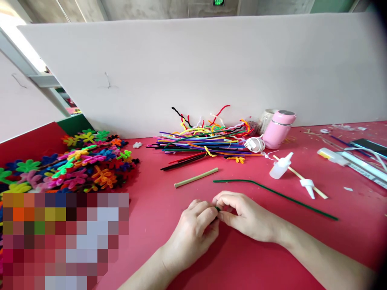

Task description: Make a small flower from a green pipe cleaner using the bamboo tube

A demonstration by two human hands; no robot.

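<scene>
My left hand (196,221) and my right hand (242,213) meet over the front middle of the table, fingertips pinched together. Between them shows a small bit of dark green pipe cleaner (217,209); most of it is hidden by the fingers. Just beyond my right hand lies a long green pipe cleaner (281,191), bent near its left part. A pale, straw-coloured stick (196,178) rests on the table beyond my left hand.
Pipe-cleaner flowers (81,165) are heaped at left. Loose pipe cleaners (196,141) pile up at the back, near a pink bottle (279,129). A small white squeeze bottle (280,166) and thin stick (320,192) lie right. A white board (193,72) stands behind.
</scene>
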